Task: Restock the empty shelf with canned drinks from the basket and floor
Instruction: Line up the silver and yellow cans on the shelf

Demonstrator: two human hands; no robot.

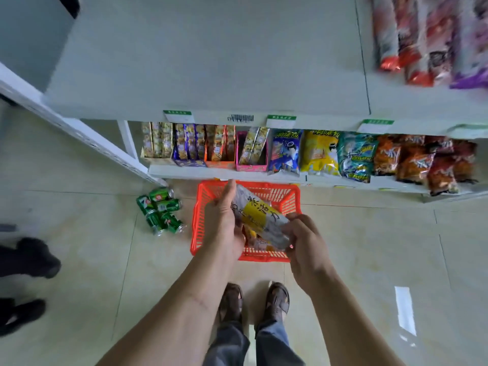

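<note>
The wide empty shelf (211,62) fills the upper part of your view, bare and pale, directly ahead of and above your hands; below it a lower shelf (237,171) carries boxed snacks and chip bags (319,151), and more packets (427,38) lie on the upper level to the right. On the tiled floor (92,247) in front of your feet sits the red basket (200,220), and well to its left, near the shelf post, a cluster of green cans (161,213) lies on its sides, closer to your left arm than to your right. Over the basket you hold a silver-and-yellow can (260,216) between both hands: your left hand (224,225) wraps its fingers around the upper end and side, while your right hand (303,241) pinches the lower end near you. The can's long axis runs diagonally, its far end pointing up and left towards the shelves, its near end down and right towards your right hand; motion blur hides which end is the top. More items show in the basket beneath, though I can't tell what they are. The shelf lies forward and up from the can, so the can probably needs turning upright before it is set down there, and your left hand looks better placed to carry it.
</note>
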